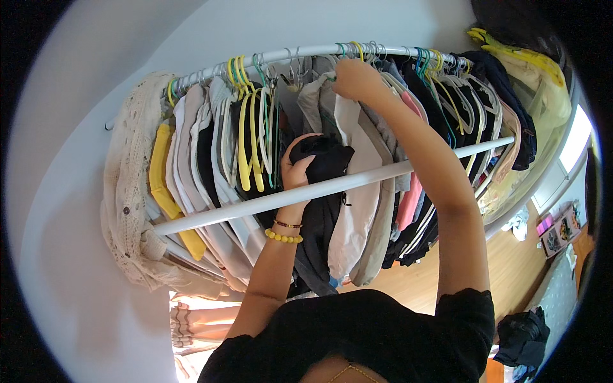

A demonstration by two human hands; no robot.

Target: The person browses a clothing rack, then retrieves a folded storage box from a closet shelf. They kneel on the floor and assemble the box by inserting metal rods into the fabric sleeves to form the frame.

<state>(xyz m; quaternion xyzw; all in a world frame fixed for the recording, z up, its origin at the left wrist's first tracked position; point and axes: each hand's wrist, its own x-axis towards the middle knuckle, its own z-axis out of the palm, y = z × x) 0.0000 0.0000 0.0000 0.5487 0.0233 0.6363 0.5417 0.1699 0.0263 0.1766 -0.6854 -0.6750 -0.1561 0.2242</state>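
My left hand (297, 167) is closed on a bunched black garment (325, 159), its thumb lying over the cloth. Higher up, just under the rail, my right hand (356, 80) is closed around the top of a green hanger (332, 79), most of which the fingers hide. A teal hook rises above that hand to the rail. Beside the black garment hang a white garment (348, 204) and a beige one (377, 230). Grey cloth (313, 105) hangs between my two hands.
A white upper rail (281, 55) carries many crowded hangers and clothes. A lower white bar (242, 210) crosses in front of them. Yellow hangers (244, 147) stand left of my hands; a cream knitted garment (128, 185) hangs at the far left. Black clothing (523, 335) lies lower right.
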